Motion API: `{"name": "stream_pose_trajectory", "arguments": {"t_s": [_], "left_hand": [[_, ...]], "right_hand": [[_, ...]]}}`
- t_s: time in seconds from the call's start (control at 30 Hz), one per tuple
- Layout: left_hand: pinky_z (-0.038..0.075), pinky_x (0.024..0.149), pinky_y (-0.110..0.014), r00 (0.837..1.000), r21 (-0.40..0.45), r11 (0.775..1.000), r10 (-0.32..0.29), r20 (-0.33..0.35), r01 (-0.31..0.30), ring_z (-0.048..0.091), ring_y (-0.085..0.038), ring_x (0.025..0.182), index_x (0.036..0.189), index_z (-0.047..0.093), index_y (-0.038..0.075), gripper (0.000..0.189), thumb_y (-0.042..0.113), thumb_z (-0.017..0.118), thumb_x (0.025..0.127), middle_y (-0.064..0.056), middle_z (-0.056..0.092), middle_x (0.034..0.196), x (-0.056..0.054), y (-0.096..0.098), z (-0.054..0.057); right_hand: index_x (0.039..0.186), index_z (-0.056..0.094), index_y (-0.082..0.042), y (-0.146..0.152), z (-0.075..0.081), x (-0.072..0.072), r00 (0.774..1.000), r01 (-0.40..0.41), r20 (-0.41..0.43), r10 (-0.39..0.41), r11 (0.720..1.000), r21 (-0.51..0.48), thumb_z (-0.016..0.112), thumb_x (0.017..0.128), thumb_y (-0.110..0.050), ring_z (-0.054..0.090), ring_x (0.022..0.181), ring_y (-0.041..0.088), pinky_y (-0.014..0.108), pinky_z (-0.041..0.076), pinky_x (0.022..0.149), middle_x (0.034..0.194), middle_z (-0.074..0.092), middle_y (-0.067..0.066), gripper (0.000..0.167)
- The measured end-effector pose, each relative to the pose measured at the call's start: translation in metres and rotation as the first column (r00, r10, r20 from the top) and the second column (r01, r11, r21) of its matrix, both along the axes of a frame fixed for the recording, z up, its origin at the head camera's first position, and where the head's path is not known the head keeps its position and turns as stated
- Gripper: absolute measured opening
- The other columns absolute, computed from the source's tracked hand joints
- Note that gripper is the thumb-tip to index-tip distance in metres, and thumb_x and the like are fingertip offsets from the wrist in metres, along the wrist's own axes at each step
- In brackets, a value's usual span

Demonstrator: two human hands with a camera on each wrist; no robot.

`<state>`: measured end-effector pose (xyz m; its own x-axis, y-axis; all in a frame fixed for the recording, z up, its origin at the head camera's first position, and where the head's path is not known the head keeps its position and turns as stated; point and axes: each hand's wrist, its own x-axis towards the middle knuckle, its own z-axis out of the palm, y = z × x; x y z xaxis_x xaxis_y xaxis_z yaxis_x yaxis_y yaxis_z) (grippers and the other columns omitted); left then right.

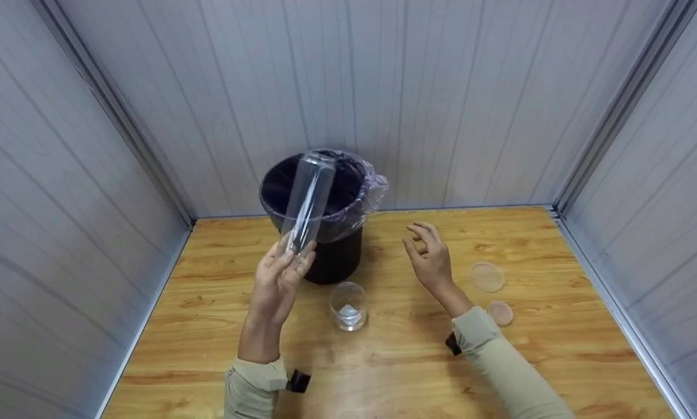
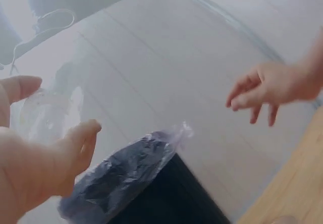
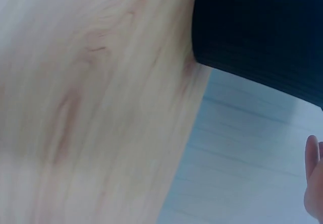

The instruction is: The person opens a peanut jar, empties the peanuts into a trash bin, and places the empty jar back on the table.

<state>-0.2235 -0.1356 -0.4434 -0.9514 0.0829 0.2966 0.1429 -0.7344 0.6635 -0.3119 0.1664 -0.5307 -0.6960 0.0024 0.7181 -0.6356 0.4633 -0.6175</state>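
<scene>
My left hand [image 1: 278, 279] grips a tall clear cylindrical container [image 1: 310, 192] near its lower end, fingers and thumb around it. The container tilts, and its upper part overlaps the mouth of a black bin [image 1: 334, 256] in the head view. In the left wrist view the container [image 2: 48, 113] shows faintly between thumb and fingers. My right hand [image 1: 430, 256] hovers to the right of the bin, fingers loosely bent and nothing in them. A clear cup [image 1: 348, 305] with a small whitish piece inside stands in front of the bin.
A purple translucent bag [image 1: 372, 192] lines the bin and hangs over its rim. Two pale round discs [image 1: 487, 277] lie on the wooden table [image 1: 395, 372], to the right, by my right forearm. Light panel walls [image 1: 441, 105] enclose the table at the back and sides.
</scene>
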Motion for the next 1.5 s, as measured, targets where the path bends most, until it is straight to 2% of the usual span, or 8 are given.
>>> {"name": "stream_pose_trajectory", "arguments": {"t_s": [0.2, 0.47, 0.57, 0.7, 0.83, 1.1, 1.33, 1.5], "left_hand": [[0.043, 0.098, -0.031, 0.994, -0.228, 0.972, 0.038, -0.106, -0.062, 0.053, -0.021, 0.112, 0.138, 0.041, -0.013, 0.057, 0.009, 0.066, 0.092, -0.012, 0.052, 0.121, -0.001, 0.011, -0.012], [0.049, 0.092, -0.03, 0.92, -0.525, 0.772, 0.197, -0.339, -0.359, 0.057, -0.036, 0.106, 0.124, 0.049, -0.014, 0.053, -0.009, 0.075, 0.078, -0.026, 0.06, 0.115, -0.001, 0.035, -0.027], [0.05, 0.089, -0.033, 0.917, -0.567, 0.749, 0.135, -0.377, -0.343, 0.057, -0.037, 0.105, 0.131, 0.044, -0.012, 0.061, -0.008, 0.075, 0.078, -0.024, 0.058, 0.115, 0.0, 0.05, -0.035], [0.045, 0.099, -0.04, 0.934, -0.575, 0.775, 0.057, -0.352, -0.264, 0.051, -0.04, 0.115, 0.134, 0.039, -0.016, 0.061, -0.01, 0.07, 0.082, -0.027, 0.05, 0.126, 0.002, 0.071, -0.048], [0.039, 0.103, -0.05, 0.936, -0.595, 0.755, 0.069, -0.346, -0.276, 0.047, -0.047, 0.12, 0.128, 0.043, -0.018, 0.053, -0.014, 0.069, 0.081, -0.029, 0.048, 0.131, 0.006, 0.086, -0.054], [0.046, 0.087, -0.053, 0.879, -0.711, 0.533, 0.155, -0.452, -0.459, 0.056, -0.037, 0.109, 0.126, 0.051, -0.007, 0.058, -0.001, 0.079, 0.076, -0.016, 0.061, 0.119, 0.005, 0.111, -0.083], [0.052, 0.088, -0.039, 0.889, -0.743, 0.497, 0.157, -0.431, -0.448, 0.061, -0.032, 0.104, 0.122, 0.054, -0.003, 0.057, 0.003, 0.082, 0.072, -0.015, 0.064, 0.114, -0.001, 0.14, -0.115], [0.052, 0.09, -0.034, 0.884, -0.781, 0.42, 0.153, -0.442, -0.463, 0.063, -0.031, 0.102, 0.121, 0.054, -0.003, 0.055, 0.004, 0.081, 0.073, -0.019, 0.064, 0.114, -0.005, 0.157, -0.141]], "right_hand": [[0.122, 0.065, -0.009, 0.011, -0.011, 0.008, 0.999, 0.031, 0.03, -0.03, 0.999, -0.022, 0.065, 0.094, -0.014, 0.062, 0.095, 0.024, 0.031, 0.055, 0.06, 0.125, 0.055, 0.009, 0.029], [0.119, 0.066, -0.007, 0.02, -0.023, 0.016, 0.998, 0.049, 0.046, -0.047, 0.997, -0.051, 0.066, 0.091, -0.002, 0.062, 0.091, 0.023, 0.037, 0.055, 0.058, 0.12, 0.057, 0.014, 0.029], [0.118, 0.066, -0.008, 0.024, -0.027, 0.019, 0.997, 0.059, 0.049, -0.056, 0.996, -0.062, 0.066, 0.091, -0.003, 0.063, 0.09, 0.02, 0.035, 0.055, 0.057, 0.117, 0.058, 0.012, 0.028], [0.118, 0.067, -0.008, 0.03, -0.032, 0.025, 0.996, 0.07, 0.065, -0.065, 0.995, -0.075, 0.064, 0.093, -0.007, 0.063, 0.089, 0.02, 0.03, 0.055, 0.058, 0.117, 0.059, 0.013, 0.025], [0.117, 0.067, -0.008, 0.038, -0.035, 0.03, 0.991, 0.101, 0.092, -0.093, 0.991, -0.083, 0.063, 0.095, -0.01, 0.063, 0.088, 0.021, 0.028, 0.054, 0.059, 0.115, 0.06, 0.013, 0.022], [0.113, 0.068, -0.004, 0.058, -0.038, 0.04, 0.975, 0.162, 0.169, -0.143, 0.981, -0.106, 0.061, 0.096, -0.014, 0.063, 0.086, 0.022, 0.024, 0.052, 0.061, 0.11, 0.064, 0.012, 0.021], [0.113, 0.069, -0.004, 0.075, -0.039, 0.045, 0.964, 0.182, 0.218, -0.155, 0.977, -0.108, 0.06, 0.097, -0.015, 0.063, 0.086, 0.021, 0.02, 0.05, 0.062, 0.106, 0.067, 0.012, 0.021], [0.111, 0.069, -0.003, 0.082, -0.043, 0.05, 0.959, 0.185, 0.234, -0.158, 0.978, -0.098, 0.06, 0.097, -0.013, 0.062, 0.085, 0.02, 0.018, 0.049, 0.062, 0.101, 0.068, 0.009, 0.02]]}}
